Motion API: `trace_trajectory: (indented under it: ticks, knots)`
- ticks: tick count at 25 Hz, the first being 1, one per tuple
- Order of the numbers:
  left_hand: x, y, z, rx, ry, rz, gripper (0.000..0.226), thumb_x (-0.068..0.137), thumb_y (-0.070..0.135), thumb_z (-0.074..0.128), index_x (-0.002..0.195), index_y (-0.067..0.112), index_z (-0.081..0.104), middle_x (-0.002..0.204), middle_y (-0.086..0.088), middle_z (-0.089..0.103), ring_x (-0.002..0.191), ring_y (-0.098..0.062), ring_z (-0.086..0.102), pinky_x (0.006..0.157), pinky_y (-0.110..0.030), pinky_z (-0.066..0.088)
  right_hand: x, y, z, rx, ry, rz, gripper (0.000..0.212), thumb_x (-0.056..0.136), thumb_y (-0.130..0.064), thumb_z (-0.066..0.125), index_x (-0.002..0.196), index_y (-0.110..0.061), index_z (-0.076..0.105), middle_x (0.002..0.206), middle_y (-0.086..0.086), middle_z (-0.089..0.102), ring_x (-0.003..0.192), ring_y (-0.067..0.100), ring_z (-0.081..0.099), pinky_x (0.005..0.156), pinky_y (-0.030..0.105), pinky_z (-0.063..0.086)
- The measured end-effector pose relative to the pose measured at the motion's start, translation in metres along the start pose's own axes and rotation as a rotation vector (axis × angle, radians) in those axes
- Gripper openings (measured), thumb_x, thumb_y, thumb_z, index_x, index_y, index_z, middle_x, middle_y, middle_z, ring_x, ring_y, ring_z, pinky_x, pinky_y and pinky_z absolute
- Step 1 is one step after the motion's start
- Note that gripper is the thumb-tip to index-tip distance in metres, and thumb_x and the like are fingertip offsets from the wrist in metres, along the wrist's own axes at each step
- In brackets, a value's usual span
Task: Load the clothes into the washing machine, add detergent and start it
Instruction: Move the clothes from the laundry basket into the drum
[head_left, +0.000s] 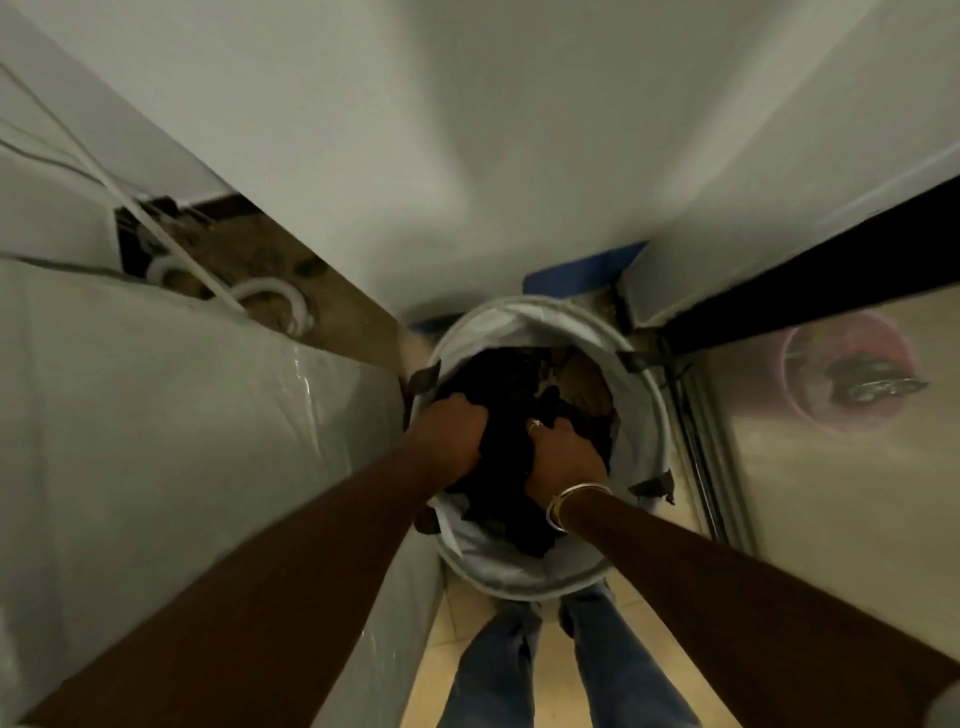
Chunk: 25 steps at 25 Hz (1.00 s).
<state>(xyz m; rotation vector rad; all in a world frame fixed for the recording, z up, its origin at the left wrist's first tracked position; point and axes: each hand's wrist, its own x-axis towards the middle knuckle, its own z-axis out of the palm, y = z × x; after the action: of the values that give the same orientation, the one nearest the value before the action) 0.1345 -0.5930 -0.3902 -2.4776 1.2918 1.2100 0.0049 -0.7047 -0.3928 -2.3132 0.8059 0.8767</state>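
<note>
Head view: left hand (451, 437), right hand (565, 460) grip dark clothes (506, 384) in one hamper (498, 565).

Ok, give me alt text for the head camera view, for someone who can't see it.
Seen from above, a left hand and a right hand grip dark clothes inside a round white laundry hamper. A bangle circles the right wrist, and jeans-clad legs show below.

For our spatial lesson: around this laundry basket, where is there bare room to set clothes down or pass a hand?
Bare: the plastic-covered top left of the basket, and floor tile between basket and jeans. Crowded: inside the basket, where the left hand and right hand grip dark clothes.
</note>
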Motion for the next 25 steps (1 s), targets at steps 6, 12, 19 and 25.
trace_trajectory:
  ticks: [6, 12, 19, 25]
  knots:
    - [-0.092, 0.025, -0.103, 0.108, 0.176, 0.071, 0.02, 0.094, 0.021, 0.05, 0.106, 0.008, 0.058, 0.106, -0.013, 0.06, 0.096, -0.03, 0.061, 0.075, -0.033, 0.042, -0.083, -0.038, -0.113, -0.063, 0.109, -0.08, 0.049, 0.089, -0.029, 0.06, 0.136, -0.023, 0.046, 0.126, 0.014, 0.049, 0.101, 0.038, 0.061, 0.087, 0.046, 0.053]
    - [-0.17, 0.042, -0.178, 0.052, 0.315, 0.087, 0.016, 0.091, 0.021, 0.059, 0.097, 0.006, 0.058, 0.103, -0.016, 0.058, 0.091, -0.03, 0.061, 0.073, -0.033, 0.045, -0.159, -0.071, -0.179, -0.118, 0.289, -0.142, 0.053, 0.08, -0.03, 0.071, 0.128, -0.024, 0.05, 0.115, 0.011, 0.053, 0.095, 0.035, 0.063, 0.082, 0.045, 0.056]
    - [-0.3, 0.07, -0.214, 0.066, 0.589, 0.099, 0.014, 0.088, 0.024, 0.061, 0.095, 0.012, 0.058, 0.085, -0.004, 0.045, 0.078, -0.026, 0.06, 0.064, -0.031, 0.042, -0.278, -0.105, -0.219, -0.134, 0.514, -0.231, 0.044, 0.081, -0.025, 0.069, 0.123, -0.024, 0.056, 0.113, 0.011, 0.056, 0.098, 0.035, 0.063, 0.082, 0.041, 0.054]
    - [-0.469, 0.088, -0.244, 0.124, 0.808, 0.117, 0.021, 0.084, 0.021, 0.056, 0.103, 0.014, 0.062, 0.085, -0.002, 0.043, 0.085, -0.033, 0.06, 0.067, -0.03, 0.039, -0.433, -0.158, -0.235, -0.095, 0.732, -0.335, 0.044, 0.074, -0.029, 0.069, 0.116, -0.026, 0.059, 0.107, 0.007, 0.058, 0.095, 0.033, 0.062, 0.081, 0.04, 0.054]
